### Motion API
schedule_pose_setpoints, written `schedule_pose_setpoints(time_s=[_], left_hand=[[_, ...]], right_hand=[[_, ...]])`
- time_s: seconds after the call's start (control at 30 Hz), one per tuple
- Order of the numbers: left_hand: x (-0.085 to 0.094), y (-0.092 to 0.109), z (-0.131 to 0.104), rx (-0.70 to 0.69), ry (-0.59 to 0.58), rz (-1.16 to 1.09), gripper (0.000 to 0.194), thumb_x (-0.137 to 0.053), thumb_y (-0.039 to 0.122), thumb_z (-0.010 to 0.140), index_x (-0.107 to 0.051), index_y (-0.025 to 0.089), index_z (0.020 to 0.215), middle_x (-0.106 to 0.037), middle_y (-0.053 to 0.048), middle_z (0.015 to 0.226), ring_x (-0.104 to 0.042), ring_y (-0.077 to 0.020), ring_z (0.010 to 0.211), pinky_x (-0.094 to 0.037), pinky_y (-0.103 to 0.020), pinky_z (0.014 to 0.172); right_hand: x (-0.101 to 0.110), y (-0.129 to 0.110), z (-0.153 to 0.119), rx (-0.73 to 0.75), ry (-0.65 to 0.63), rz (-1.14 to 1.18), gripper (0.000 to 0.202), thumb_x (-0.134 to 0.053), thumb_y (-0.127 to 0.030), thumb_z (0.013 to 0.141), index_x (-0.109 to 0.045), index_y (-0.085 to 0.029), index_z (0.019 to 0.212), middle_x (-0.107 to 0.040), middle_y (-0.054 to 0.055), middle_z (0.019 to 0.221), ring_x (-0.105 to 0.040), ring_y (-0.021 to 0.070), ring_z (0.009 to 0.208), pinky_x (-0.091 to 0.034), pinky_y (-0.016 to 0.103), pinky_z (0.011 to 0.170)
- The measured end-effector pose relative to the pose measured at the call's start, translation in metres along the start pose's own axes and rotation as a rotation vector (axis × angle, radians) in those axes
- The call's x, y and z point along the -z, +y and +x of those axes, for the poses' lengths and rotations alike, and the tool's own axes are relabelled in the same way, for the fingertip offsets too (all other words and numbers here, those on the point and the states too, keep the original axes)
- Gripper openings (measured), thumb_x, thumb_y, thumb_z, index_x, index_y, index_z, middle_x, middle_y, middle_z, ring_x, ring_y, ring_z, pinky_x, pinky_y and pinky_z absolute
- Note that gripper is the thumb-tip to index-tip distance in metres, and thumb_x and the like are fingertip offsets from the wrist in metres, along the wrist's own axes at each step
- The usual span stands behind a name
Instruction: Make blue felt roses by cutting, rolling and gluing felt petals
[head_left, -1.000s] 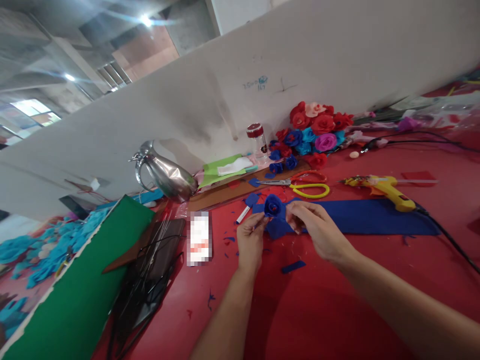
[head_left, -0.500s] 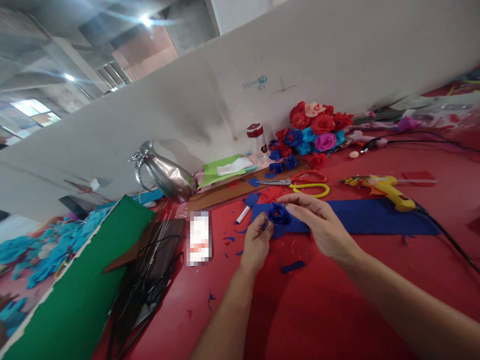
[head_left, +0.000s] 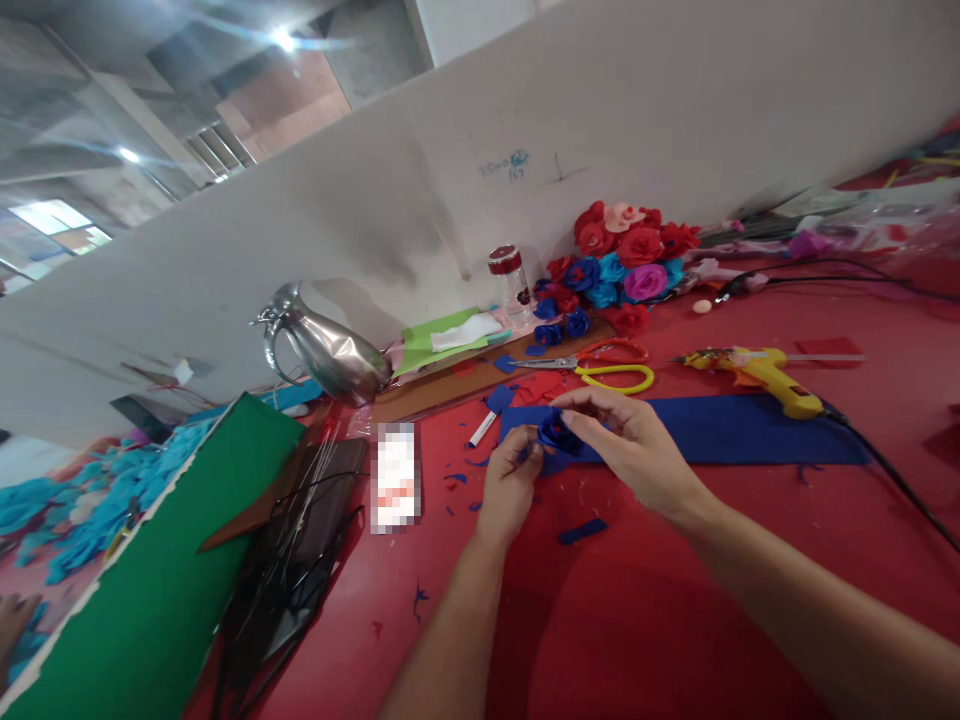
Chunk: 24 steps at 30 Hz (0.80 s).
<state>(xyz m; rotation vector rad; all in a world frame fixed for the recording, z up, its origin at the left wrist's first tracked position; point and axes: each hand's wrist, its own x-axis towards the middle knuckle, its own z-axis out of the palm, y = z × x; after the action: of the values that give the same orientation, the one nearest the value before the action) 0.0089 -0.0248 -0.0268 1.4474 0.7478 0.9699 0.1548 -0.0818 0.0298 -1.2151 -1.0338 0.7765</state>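
A dark blue paper flower (head_left: 558, 432) with a small red centre is held between both hands above the red table. My left hand (head_left: 511, 476) pinches it from the left and below. The thumb and index finger of my right hand (head_left: 626, 440) close on its upper right petals. Beneath them lies a long blue strip (head_left: 739, 430). Scissors (head_left: 619, 376) with one red and one yellow handle rest just behind the strip. A yellow glue gun (head_left: 772, 378) lies at its right part.
Behind stand a steel jug (head_left: 330, 345), a red-lidded jar (head_left: 510, 288) and a heap of flowers (head_left: 630, 255). A white marker (head_left: 484, 428) and blue scraps lie left. A green board (head_left: 150, 570) leans further left. At the far left edge, another person's hand (head_left: 11, 622) shows.
My right thumb and index finger have come closer onto the flower's petals, and the flower is tilted and more covered by the fingers. The whole view has shifted slightly.
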Motion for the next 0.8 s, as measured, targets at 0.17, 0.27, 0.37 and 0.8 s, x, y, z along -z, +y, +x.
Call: schedule_pose_setpoints(time_s=[0.17,0.27,0.37,0.8], left_hand=[[-0.0013,0.0019,0.0005,0.014,-0.008,0.048,0.022,-0.067,0.040,0.077,-0.068,0.019,0.071,-0.063,-0.005,0.080,-0.055,-0.0196,0.082,-0.045,-0.030,0.077],[-0.0015,0.0038,-0.0001,0.039,-0.008,0.012,0.024,-0.067,0.042,0.077,-0.067,0.018,0.071,-0.060,-0.003,0.074,-0.052,-0.0170,0.074,-0.043,-0.029,0.074],[-0.0011,0.0049,-0.0009,0.050,-0.013,-0.039,0.025,-0.068,0.042,0.077,-0.067,0.018,0.070,-0.056,-0.001,0.067,-0.049,-0.0150,0.069,-0.043,-0.028,0.073],[-0.0019,0.0098,0.0015,-0.090,0.021,0.110,0.013,-0.071,0.031,0.077,-0.074,0.020,0.070,-0.064,-0.006,0.076,-0.057,-0.0195,0.081,-0.045,-0.032,0.081]], right_hand=[[0.0006,0.0029,0.0010,-0.028,-0.020,-0.036,0.021,-0.063,-0.040,0.074,-0.068,-0.020,0.072,-0.067,0.003,0.073,-0.057,0.0165,0.068,-0.045,0.031,0.067],[0.0012,0.0024,0.0016,-0.037,-0.015,-0.030,0.021,-0.062,-0.040,0.074,-0.067,-0.019,0.071,-0.066,0.002,0.070,-0.055,0.0153,0.065,-0.044,0.030,0.064],[0.0013,0.0005,0.0017,-0.025,-0.016,0.001,0.018,-0.063,-0.038,0.073,-0.066,-0.020,0.070,-0.064,0.001,0.068,-0.055,0.0150,0.064,-0.045,0.030,0.064],[0.0025,-0.0015,0.0037,-0.032,0.080,0.149,0.016,-0.067,-0.038,0.074,-0.064,-0.022,0.070,-0.063,0.000,0.070,-0.056,0.0157,0.070,-0.045,0.030,0.070]])
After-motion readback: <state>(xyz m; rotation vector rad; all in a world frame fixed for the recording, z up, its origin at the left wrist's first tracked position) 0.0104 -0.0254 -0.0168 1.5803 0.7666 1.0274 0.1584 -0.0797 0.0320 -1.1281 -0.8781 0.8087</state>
